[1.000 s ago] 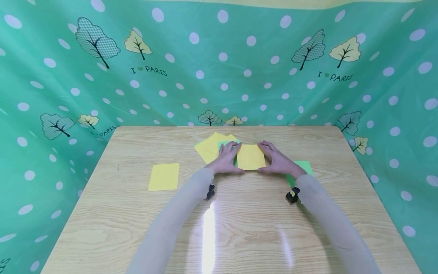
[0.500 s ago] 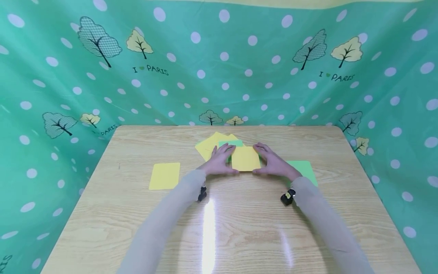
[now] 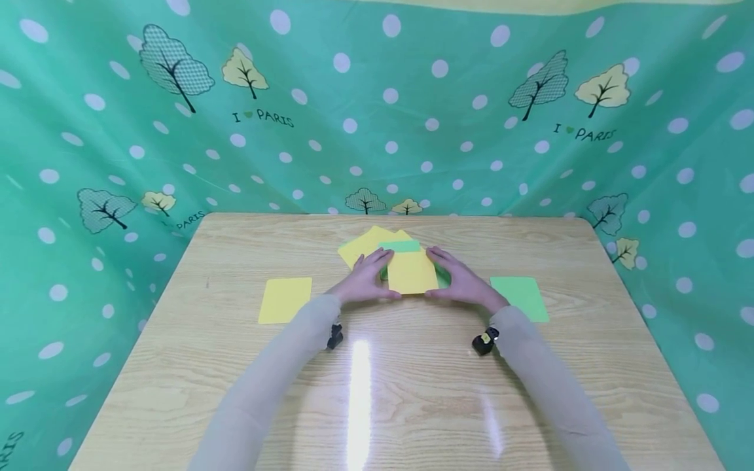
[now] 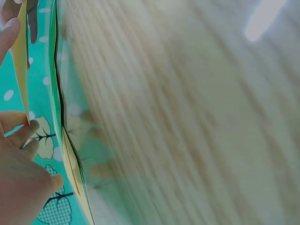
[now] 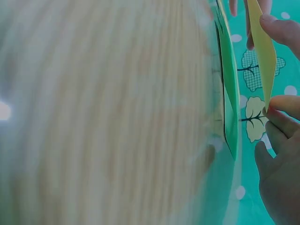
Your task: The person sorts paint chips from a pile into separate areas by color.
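Both my hands hold a yellow square sheet of paper (image 3: 412,273) by its side edges, thumbs at the near corners and fingers at the far ones. My left hand (image 3: 366,278) is on its left edge, my right hand (image 3: 462,278) on its right. In the left wrist view the yellow sheet (image 4: 21,61) shows nearly edge-on, with a gap between it and the papers on the table. Beneath and behind it lie a green sheet (image 3: 400,246) and overlapping yellow sheets (image 3: 359,246), partly covered by the held sheet and my hands.
A single yellow sheet (image 3: 285,301) lies left of my left hand, and a green sheet (image 3: 521,297) lies beyond my right wrist. The wooden table (image 3: 412,392) ends at the back against a green dotted curtain (image 3: 389,131).
Both hands have moved left together, carrying the yellow sheet over the papers behind. More of the green sheet on the right now shows. The other sheets lie as before.
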The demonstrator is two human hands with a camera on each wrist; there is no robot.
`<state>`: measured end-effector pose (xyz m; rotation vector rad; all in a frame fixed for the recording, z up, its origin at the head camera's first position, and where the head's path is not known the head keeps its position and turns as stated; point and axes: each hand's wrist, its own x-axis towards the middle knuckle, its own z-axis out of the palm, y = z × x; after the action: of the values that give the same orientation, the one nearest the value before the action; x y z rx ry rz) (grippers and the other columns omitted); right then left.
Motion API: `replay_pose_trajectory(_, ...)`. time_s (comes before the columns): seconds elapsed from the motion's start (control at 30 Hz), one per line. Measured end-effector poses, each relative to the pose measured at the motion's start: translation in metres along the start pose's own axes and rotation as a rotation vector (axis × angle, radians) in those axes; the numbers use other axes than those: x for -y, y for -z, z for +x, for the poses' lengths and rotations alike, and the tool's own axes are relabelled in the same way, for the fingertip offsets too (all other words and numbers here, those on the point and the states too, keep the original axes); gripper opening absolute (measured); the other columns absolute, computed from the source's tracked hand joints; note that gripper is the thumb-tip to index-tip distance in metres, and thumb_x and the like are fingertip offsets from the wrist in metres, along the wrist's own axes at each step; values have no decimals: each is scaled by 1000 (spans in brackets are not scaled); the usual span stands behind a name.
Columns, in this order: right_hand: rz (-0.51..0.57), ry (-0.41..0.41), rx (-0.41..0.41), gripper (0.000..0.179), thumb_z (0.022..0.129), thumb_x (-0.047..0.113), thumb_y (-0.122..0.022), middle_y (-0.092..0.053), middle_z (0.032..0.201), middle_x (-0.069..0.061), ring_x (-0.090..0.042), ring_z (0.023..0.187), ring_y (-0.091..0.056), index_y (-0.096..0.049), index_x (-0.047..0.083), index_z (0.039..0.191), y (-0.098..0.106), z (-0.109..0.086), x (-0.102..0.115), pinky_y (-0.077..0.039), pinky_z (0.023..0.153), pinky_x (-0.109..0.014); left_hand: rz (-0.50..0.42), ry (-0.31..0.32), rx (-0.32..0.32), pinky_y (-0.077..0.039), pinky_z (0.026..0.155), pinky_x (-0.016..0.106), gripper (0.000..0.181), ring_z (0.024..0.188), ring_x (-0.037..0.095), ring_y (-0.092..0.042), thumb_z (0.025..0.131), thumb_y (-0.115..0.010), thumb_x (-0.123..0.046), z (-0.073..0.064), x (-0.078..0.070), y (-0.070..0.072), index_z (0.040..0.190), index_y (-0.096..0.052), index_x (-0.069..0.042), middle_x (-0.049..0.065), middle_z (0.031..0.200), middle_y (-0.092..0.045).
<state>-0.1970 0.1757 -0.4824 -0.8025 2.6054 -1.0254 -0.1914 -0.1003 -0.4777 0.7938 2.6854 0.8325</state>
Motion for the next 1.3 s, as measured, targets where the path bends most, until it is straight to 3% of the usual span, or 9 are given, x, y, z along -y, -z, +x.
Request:
replay_pose_trajectory(0.53, 94, 37, -60, 99, 77, 39, -81, -22, 158, -11, -31, 144, -18, -25, 8, 153, -17, 5, 10, -17, 115, -51, -129, -17, -30, -4, 117, 45, 105, 146, 23, -8, 77, -79, -45, -21, 12, 10, 152, -21, -1, 14, 159, -17)
replay_pose_trajectory(0.83, 122, 54, -28, 98, 79, 37, -80, -18, 159, -4, -28, 145, -14, -22, 11, 154, -25, 16, 27, -15, 116, -48, -166, 7, -66, -13, 114, 52, 105, 145, 29, -12, 77, -80, -41, -37, 20, 19, 153, -20, -3, 16, 159, -15)
replay_pose_trajectory(1.0, 130, 70, -11, 97, 80, 33, -80, -17, 159, -4, -26, 145, -14, -22, 8, 154, -31, 25, 37, -15, 116, -47, -156, 22, -80, -14, 114, 52, 104, 145, 28, -12, 77, -81, -39, -48, 26, 25, 153, -20, -2, 16, 159, -15)
replay_pose_trajectory(1.3, 116, 95, 36, 99, 80, 39, -78, -16, 160, -6, -24, 145, -14, -20, 7, 154, -46, 40, 54, -15, 116, -43, -205, 81, -84, -14, 114, 53, 105, 145, 30, -13, 76, -82, -36, -72, 45, 33, 155, -19, -9, 13, 159, -15)
